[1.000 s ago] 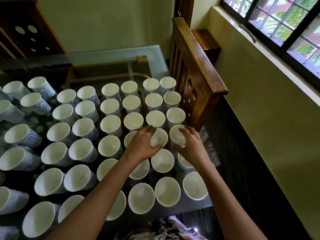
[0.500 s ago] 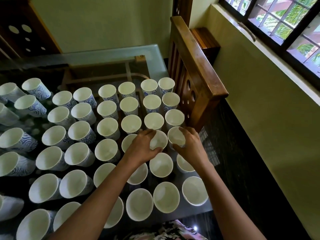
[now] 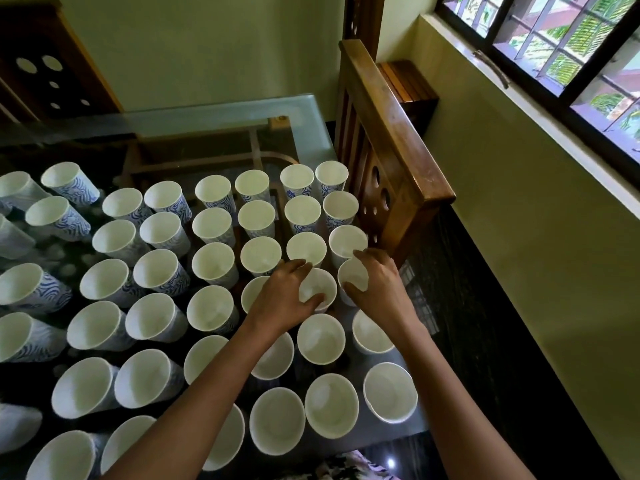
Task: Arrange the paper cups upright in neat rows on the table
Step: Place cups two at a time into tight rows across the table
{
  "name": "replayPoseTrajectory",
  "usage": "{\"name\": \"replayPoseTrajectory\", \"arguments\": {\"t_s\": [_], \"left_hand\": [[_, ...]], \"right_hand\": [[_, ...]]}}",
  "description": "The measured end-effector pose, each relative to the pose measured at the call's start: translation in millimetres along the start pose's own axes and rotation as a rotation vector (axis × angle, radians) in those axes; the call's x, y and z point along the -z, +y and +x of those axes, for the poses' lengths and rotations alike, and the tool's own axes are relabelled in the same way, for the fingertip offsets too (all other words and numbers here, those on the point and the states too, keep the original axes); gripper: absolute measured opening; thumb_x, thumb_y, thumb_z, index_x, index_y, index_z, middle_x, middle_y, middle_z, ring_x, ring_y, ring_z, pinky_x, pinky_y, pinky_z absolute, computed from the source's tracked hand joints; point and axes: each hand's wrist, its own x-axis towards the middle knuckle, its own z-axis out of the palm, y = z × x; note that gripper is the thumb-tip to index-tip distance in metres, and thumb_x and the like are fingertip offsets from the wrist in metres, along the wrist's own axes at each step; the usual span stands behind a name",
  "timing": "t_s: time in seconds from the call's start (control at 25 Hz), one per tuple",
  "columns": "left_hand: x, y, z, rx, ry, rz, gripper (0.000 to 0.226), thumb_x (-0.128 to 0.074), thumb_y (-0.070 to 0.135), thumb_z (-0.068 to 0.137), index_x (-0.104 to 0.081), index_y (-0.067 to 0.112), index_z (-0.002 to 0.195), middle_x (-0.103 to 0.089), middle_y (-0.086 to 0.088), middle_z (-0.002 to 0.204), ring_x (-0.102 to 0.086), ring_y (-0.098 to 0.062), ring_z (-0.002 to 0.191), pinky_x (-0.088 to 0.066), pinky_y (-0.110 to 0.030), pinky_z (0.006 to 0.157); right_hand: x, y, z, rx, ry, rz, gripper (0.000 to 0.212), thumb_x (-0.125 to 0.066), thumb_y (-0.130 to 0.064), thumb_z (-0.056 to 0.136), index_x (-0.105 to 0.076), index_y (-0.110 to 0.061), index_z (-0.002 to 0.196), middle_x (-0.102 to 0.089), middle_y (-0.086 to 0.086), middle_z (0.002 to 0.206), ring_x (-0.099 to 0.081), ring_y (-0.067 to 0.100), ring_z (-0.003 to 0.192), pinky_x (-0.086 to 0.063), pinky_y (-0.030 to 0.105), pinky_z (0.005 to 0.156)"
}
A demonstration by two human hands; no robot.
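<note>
Paper cups [image 3: 213,261], white with a blue wave print, stand upright in rows on the glass table [image 3: 225,112], mouths open to the ceiling and long axes vertical. Those towards the left edge appear to lean outward, which may be only the wide lens. The rows run from the near edge back towards the middle of the table, and the rightmost column runs along the right edge, beside a wooden chair back [image 3: 391,150].

Both hands are at work about halfway along that right edge. The left hand [image 3: 280,299] grips the inner cup [image 3: 320,284], in the second column from the edge, with fingers curled over its far rim and thumb on the near rim. The right hand [image 3: 377,285] pinches the edge cup [image 3: 351,276] the same way, fingers over the far rim, thumb on the near side. Both held cups are upright, mouths up, and sit just beside each other.
</note>
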Motion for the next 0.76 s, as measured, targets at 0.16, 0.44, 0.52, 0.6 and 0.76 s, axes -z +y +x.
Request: {"name": "replayPoseTrajectory", "arguments": {"t_s": [0.16, 0.44, 0.52, 0.6, 0.76], "left_hand": [[9.8, -1.6, 26.6, 0.015, 0.028, -0.007, 0.06, -0.067, 0.036, 0.081, -0.049, 0.009, 0.132, -0.046, -0.009, 0.14, -0.042, -0.028, 0.128, -0.033, -0.041, 0.108], [15.8, -8.3, 59.0, 0.026, -0.02, 0.039, 0.065, -0.071, 0.036, 0.076, -0.049, 0.009, 0.131, -0.047, -0.01, 0.138, -0.044, -0.026, 0.125, -0.034, -0.036, 0.104], [14.5, -10.1, 62.5, 0.046, -0.049, 0.042, 0.066, -0.071, 0.038, 0.077, -0.047, 0.011, 0.133, -0.045, -0.009, 0.14, -0.042, -0.025, 0.127, -0.031, -0.037, 0.107], [13.0, -11.2, 64.7, 0.063, -0.072, 0.046, 0.067, -0.069, 0.038, 0.078, -0.045, 0.012, 0.134, -0.042, -0.008, 0.142, -0.038, -0.024, 0.13, -0.027, -0.038, 0.111], [12.3, -11.7, 66.6, 0.068, -0.085, 0.054, 0.067, -0.068, 0.038, 0.08, -0.042, 0.012, 0.136, -0.04, -0.007, 0.144, -0.035, -0.024, 0.132, -0.023, -0.037, 0.113]], "right_hand": [[2.4, -5.5, 28.5, 0.052, -0.006, -0.066, 0.052, -0.061, -0.025, 0.088, -0.044, -0.012, 0.135, -0.04, 0.005, 0.143, -0.038, 0.019, 0.131, -0.03, 0.022, 0.105], [0.3, -6.2, 62.2, -0.002, -0.079, -0.018, 0.062, -0.065, -0.032, 0.085, -0.037, -0.017, 0.138, -0.031, 0.002, 0.146, -0.028, 0.02, 0.135, -0.031, 0.025, 0.103], [-0.4, -5.6, 67.5, -0.006, -0.097, -0.028, 0.062, -0.066, -0.033, 0.084, -0.039, -0.017, 0.137, -0.032, 0.003, 0.146, -0.029, 0.02, 0.134, -0.029, 0.027, 0.106], [-1.6, -4.6, 71.6, -0.007, -0.118, -0.045, 0.063, -0.067, -0.033, 0.084, -0.039, -0.016, 0.137, -0.033, 0.004, 0.145, -0.03, 0.021, 0.134, -0.028, 0.029, 0.107], [-2.3, -4.0, 74.7, -0.014, -0.143, -0.058, 0.063, -0.066, -0.032, 0.084, -0.038, -0.016, 0.137, -0.034, 0.005, 0.145, -0.031, 0.023, 0.134, -0.029, 0.031, 0.108]]}}
